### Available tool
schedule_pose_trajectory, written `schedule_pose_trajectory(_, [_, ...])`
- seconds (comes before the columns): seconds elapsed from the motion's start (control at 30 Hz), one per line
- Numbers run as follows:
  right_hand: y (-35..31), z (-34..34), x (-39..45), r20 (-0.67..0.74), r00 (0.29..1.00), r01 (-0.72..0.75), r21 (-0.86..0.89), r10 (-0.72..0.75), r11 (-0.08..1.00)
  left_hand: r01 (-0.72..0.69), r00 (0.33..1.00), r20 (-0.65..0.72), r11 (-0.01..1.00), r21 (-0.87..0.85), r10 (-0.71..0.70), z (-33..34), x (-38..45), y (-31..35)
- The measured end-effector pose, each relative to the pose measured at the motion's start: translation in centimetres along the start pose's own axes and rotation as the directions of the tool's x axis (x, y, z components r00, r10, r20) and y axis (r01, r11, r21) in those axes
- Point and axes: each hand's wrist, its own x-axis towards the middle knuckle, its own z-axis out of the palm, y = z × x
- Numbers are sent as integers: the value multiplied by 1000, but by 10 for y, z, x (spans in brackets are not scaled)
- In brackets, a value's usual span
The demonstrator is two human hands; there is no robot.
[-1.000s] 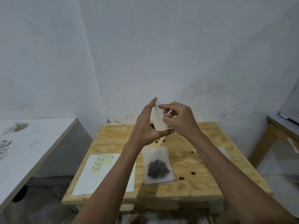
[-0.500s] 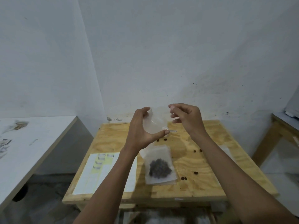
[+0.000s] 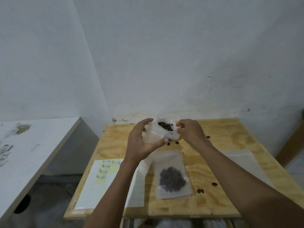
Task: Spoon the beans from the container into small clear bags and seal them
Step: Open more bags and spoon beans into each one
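Plywood formed the surface (image 3: 222, 134) on which everything lay, with a filled clear bag (image 3: 172, 176) of dark beans flat near its middle. Beyond that filled bag, toward the wall, both hands were raised just above the wood. The left hand (image 3: 141, 142) curled round an empty clear bag (image 3: 153, 137), thumb under its lower edge and fingers arched over its top. The right hand (image 3: 189, 130) was just beside it, fingers bent at the rim of a clear container (image 3: 166, 127) holding dark beans (image 3: 165, 125); whether those fingers truly gripped the rim or only touched it could not be told. The two hands were close together with the container between them. A few loose beans (image 3: 200, 191) lay scattered to the right of the filled bag and just behind it near the hands. Left of the filled bag lay a white sheet (image 3: 92, 191) carrying a yellow strip and some small clear items too blurred to identify. Right of the filled bag, partly covered by the right forearm, a larger flat clear plastic sheet (image 3: 238, 157) rested on the wood. A white side table (image 3: 41, 142) stood well to the left of the surface.
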Motion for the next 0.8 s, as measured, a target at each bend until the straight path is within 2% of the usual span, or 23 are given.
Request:
schedule_pose_trajectory(0.1, [-4,5,12,69,997,-35,-15,36,999,17,999,31,1000,16,-18,3,3,-10])
schedule_pose_trajectory(0.33, [-12,8,17,175,983,88,-154,-61,984,96,991,100,993,-70,-89,20,12,-19])
schedule_pose_trajectory(0.5, [-17,3,16,130,986,136,-303,-100,943,95,987,135,991,-96,-82,27,18,-18])
schedule_pose_trajectory(0.8, [-22,-6,26,-15,998,57,-399,-69,915,189,982,62,948,-255,-179,33,40,-26])
